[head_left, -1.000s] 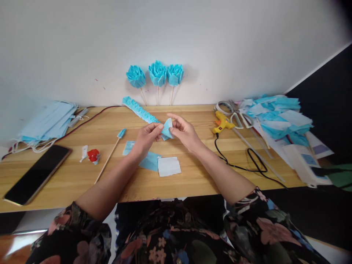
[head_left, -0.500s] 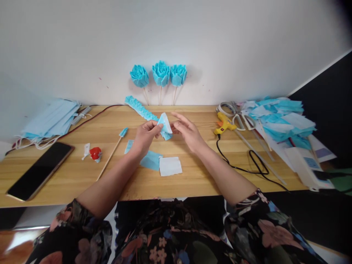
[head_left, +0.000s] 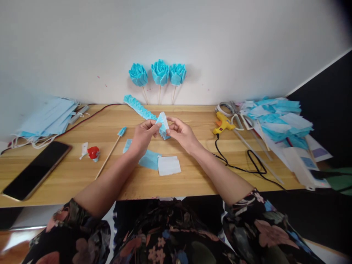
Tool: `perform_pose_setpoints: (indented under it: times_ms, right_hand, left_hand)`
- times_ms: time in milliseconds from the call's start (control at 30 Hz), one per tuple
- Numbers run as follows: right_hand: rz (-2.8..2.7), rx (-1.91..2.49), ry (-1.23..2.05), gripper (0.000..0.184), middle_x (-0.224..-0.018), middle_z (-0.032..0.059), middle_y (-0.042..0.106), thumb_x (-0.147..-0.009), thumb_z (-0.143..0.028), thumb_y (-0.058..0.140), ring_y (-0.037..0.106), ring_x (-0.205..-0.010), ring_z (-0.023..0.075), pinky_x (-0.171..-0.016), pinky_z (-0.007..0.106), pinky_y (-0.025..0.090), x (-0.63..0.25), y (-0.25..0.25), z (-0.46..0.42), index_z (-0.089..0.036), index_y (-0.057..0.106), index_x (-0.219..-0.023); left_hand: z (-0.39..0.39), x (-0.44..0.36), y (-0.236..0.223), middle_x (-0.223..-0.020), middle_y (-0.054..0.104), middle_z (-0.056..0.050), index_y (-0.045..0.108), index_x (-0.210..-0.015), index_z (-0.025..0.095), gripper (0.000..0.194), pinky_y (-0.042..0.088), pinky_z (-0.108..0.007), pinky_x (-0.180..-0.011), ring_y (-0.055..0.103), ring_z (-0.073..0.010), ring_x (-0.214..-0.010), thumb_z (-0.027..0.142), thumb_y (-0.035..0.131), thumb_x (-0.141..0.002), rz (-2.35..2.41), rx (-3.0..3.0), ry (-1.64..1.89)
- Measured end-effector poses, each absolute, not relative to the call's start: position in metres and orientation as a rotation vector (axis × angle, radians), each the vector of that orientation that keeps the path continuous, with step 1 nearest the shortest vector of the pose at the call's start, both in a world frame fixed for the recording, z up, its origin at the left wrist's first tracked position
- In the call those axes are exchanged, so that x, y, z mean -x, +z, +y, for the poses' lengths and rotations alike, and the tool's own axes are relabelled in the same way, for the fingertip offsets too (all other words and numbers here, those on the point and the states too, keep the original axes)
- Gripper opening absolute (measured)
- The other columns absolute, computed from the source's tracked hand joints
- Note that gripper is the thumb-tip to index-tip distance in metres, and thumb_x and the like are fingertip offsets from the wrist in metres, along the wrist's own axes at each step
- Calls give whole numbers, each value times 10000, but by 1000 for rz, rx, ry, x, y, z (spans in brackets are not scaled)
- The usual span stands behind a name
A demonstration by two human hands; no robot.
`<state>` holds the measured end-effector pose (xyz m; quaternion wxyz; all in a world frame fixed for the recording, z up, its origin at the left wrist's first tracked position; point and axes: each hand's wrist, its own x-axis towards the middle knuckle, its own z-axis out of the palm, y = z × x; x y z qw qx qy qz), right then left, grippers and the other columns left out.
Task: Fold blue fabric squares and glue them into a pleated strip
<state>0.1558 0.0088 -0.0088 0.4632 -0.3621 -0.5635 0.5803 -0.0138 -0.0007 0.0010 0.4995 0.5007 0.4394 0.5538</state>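
Between my two hands is a folded piece of light blue and white mask fabric, pointed at its top. My left hand pinches its left side between thumb and fingers. On the other side, my right hand has thumb and fingertips closed on the white edge. A strip of folded blue petals lies just behind my left hand. Under my left wrist are flat blue fabric pieces, partly covered by the forearm, with a white piece beside them.
Three blue fabric flowers on sticks lean against the wall. A blue-tipped stick, red lollipop, phone and stacked masks lie left. Rightward are a yellow glue gun with cord, scissors and piled fabric pieces.
My right hand has moved in to the left, and its raised fingers have closed on the fabric's white edge. My left hand keeps its pinch. The whole view has shifted slightly.
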Motion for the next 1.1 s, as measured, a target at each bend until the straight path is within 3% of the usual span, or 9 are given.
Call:
perform_pose_setpoints:
  times_ms: [200,333,467,600,800,1000,1100]
  right_hand:
    - [-1357,959,1435,544,-905,6,747,-752,-299,746,681,-855,174,-829,331,546,-159,-13,13,-231,627,-1279]
    - [-1274,966,1409,476,-1058,21,748,-827,-352,667,684,-947,181,-871,348,553,-163,-9,13,-264,623,-1293]
    - [-1275,968,1413,446,-1013,9,732,-871,-415,624,675,-908,172,-857,346,552,-163,-1,9,-266,629,-1292]
    - [-1354,893,1404,455,-982,7,731,-829,-371,681,671,-929,178,-859,338,542,-161,1,6,-246,632,-1264]
    - [-1398,874,1432,522,-1122,24,728,-767,-286,691,665,-1040,198,-879,333,538,-159,-1,7,-250,607,-1281]
    - [-1413,907,1374,533,-1114,21,716,-749,-251,650,653,-1049,201,-869,328,527,-159,-3,7,-242,598,-1280]
    - [-1405,903,1384,535,-1108,16,713,-746,-247,655,653,-1027,192,-862,318,524,-158,-3,7,-236,599,-1277]
  left_hand:
    - [0,16,3,-566,537,29,579,-617,181,268,371,-258,-590,437,-91,-540,339,719,-783,1080,-1212,1390]
    - [-1,14,3,-555,533,28,586,-607,179,270,364,-255,-582,438,-90,-538,346,725,-768,1068,-1206,1336]
    - [-4,10,3,-560,538,26,613,-631,173,257,355,-252,-577,441,-89,-536,365,740,-745,1068,-1209,1251]
    - [-6,8,4,-571,539,23,622,-644,171,254,357,-249,-578,447,-93,-549,376,748,-725,1074,-1206,1222]
    - [-8,7,4,-589,548,18,634,-660,170,284,356,-250,-575,445,-97,-559,415,766,-714,1079,-1236,1202]
    - [-9,6,4,-628,576,-11,609,-678,174,430,395,-270,-584,506,-122,-588,574,637,-832,1029,-1186,1215]
    - [-9,6,4,-616,566,0,622,-691,174,376,390,-263,-581,493,-115,-580,528,694,-795,1042,-1206,1197]
